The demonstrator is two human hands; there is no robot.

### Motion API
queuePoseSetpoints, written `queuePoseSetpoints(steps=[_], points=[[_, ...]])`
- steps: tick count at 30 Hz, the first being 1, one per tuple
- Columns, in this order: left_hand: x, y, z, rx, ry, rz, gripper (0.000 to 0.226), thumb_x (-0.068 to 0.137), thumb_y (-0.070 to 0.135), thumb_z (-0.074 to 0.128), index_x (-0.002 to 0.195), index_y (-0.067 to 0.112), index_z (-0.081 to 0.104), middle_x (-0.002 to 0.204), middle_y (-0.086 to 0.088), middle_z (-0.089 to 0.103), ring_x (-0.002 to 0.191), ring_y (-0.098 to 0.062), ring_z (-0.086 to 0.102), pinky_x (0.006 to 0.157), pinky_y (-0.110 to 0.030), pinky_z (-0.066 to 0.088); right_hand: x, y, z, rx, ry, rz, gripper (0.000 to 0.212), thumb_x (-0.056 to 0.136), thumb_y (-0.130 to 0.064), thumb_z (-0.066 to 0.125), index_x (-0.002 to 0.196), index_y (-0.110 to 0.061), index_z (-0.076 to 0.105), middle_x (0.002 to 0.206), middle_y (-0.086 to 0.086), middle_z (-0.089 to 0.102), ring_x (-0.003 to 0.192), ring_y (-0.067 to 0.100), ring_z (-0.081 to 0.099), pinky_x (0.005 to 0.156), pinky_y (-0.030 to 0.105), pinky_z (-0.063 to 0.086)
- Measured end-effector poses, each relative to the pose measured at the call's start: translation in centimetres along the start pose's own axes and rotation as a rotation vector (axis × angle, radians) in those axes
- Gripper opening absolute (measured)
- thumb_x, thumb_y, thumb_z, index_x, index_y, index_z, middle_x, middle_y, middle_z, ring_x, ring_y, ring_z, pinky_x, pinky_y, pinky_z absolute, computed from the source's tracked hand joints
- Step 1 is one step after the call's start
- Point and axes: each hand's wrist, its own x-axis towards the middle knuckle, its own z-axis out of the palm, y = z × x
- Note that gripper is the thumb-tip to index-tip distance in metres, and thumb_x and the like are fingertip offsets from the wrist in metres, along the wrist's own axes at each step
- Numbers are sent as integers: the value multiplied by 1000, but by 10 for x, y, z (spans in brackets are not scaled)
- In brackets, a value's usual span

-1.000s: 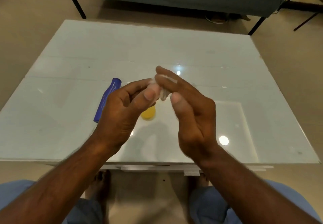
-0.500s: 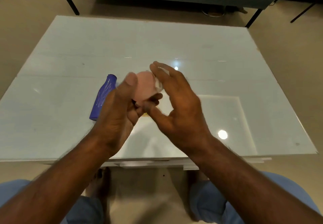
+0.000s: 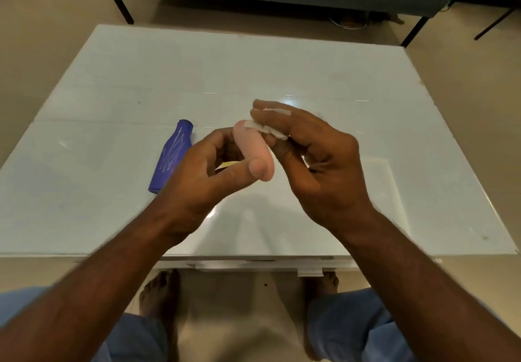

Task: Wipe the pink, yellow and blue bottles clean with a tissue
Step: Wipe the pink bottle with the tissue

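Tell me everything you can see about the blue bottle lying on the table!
The small blue plastic-looking bottle lies on its side on the glossy white table, left of both hands. Its narrow neck and open-looking mouth point away from the person; the wider base points toward them. Whitish zigzag scribbles cover its upper side. The left hand hides part of its lower right edge in this view, so contact there cannot be told; only the table plainly touches it.

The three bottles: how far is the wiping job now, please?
Nothing clearly looks finished. In hand: the left hand holds the pink bottle while the right hand presses the tissue on its top end. Left: the blue bottle lies on the table, white scribbles on its side, so it seems unwiped. The yellow bottle is mostly hidden behind the left hand; its state cannot be told.
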Motion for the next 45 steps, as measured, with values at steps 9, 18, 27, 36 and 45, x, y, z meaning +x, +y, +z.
queuePoseSetpoints(steps=[9,18,27,36,45], points=[[-5,-11,15,199,141,38,103,44,99,60,130,44,48,117,26,62,106,11,63,76,-6,52,-9,-4,13,-4,-39,177,36,104,-17,62,140,-14,66,140,-1,69,129,9,63,103,34,59],[-5,-5,8,180,86,129,84,65,99,43,110,33,69,97,1,71,95,-19,68,85,-36,59,-7,-18,7,417,-95,32,45,88,10,41,121,7,71,131,22,71,130,31,66,111,48,53],[-9,0,11,195,11,181,51,76,92,42,113,63,63,116,22,70,114,-10,66,94,-29,57,-11,-20,10,544,-80,5,44,93,-8,35,113,5,71,116,18,74,114,31,71,102,40,54],[-6,-3,16,-102,181,-106,125,7,105,53,102,26,73,92,6,71,90,-1,72,93,-25,57,-7,-15,4,335,-292,146,40,95,-7,58,134,0,64,131,12,68,127,30,63,105,49,54],[-7,7,11,-403,107,-252,146,19,87,81,143,15,52,128,-15,69,115,-33,71,96,-50,59,-9,-7,20,-104,-61,-24,41,94,-23,78,128,-5,64,125,7,67,114,0,51,98,9,45]])
